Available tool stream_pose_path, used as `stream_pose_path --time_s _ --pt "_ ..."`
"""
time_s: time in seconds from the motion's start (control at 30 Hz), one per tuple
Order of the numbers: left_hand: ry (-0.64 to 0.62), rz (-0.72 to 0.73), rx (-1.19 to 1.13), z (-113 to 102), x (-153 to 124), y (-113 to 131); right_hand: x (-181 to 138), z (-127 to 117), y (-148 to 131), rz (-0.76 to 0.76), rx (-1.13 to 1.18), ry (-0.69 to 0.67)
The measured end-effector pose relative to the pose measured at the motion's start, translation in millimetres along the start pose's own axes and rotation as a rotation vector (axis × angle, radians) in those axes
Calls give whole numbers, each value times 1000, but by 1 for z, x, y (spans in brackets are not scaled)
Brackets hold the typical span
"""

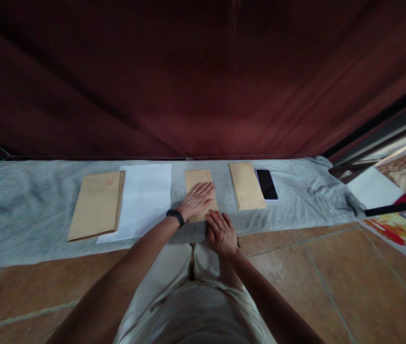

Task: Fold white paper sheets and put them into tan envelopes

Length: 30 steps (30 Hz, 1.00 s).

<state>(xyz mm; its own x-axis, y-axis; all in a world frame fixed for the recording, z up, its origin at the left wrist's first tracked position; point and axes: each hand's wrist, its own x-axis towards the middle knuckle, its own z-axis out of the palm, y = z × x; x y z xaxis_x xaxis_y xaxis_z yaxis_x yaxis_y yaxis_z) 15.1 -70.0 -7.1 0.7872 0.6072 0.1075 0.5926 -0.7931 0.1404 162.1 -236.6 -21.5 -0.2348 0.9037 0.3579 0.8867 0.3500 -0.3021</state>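
A small brown envelope [197,180] lies in the middle of a grey cloth [27,210] spread on the floor. My left hand [198,199], with a black band on its wrist, lies flat and open on the envelope. My right hand [221,232] rests flat and open at the envelope's near right corner, fingers stretched out. To the left lie a stack of larger brown envelopes [97,204] and a white sheet of paper [142,200]. To the right lies another brown envelope stack [246,185].
A black phone [266,184] lies beside the right envelope stack. A dark red curtain [203,81] hangs behind the cloth. Brown floor tiles [332,277] lie in front. Colourful printed material [403,229] and a white sheet [375,188] sit at the far right. My knees are below.
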Motion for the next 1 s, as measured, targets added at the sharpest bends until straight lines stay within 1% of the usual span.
stream_pose_path --time_s 0.3,0.47,0.7,1.0 --pt "10 54 -11 -6 -21 21 -4 7 0 26 39 140" --pt "29 65 -8 -7 -29 29 -6 9 0 30 48 149" --pt "-1 88 -16 -11 -39 38 -6 8 1 29 49 135" --pt "15 73 -50 -15 -47 47 -8 11 2 43 39 136"
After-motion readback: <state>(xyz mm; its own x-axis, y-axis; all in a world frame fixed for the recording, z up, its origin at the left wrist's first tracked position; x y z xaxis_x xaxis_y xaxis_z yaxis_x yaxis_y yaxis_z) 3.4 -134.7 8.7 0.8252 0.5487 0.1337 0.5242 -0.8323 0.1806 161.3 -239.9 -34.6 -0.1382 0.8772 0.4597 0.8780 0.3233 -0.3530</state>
